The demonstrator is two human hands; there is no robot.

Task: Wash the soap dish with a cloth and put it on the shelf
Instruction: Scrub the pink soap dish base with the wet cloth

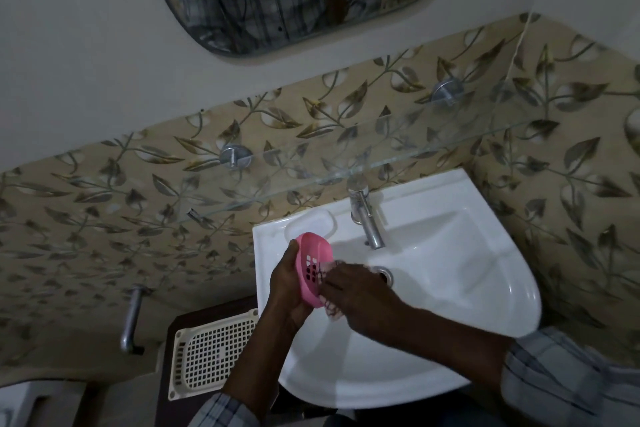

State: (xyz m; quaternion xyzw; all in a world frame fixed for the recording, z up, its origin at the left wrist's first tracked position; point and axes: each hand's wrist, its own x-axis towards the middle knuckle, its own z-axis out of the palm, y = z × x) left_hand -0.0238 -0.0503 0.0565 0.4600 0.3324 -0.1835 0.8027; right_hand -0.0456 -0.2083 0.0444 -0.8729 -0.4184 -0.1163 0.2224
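left hand (289, 288): fingers curled round the back of the pink soap dish (317, 265), holding it tilted on its edge.
right hand (360, 295): closed over a checked cloth (330, 310), pressing it against the dish's slotted inside.
soap dish: centre of the frame, over the left part of the white sink (519, 288), below the tap (367, 218).
shelf (346, 163): glass, on the tiled wall above the sink.
lower left: white grid tray (207, 354) beside the sink.

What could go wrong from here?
The dish stands on edge in the left hand while the right hand presses the cloth on it; a hard push may knock it into the sink. The glass shelf is hard to see; the dish could clip its edge.
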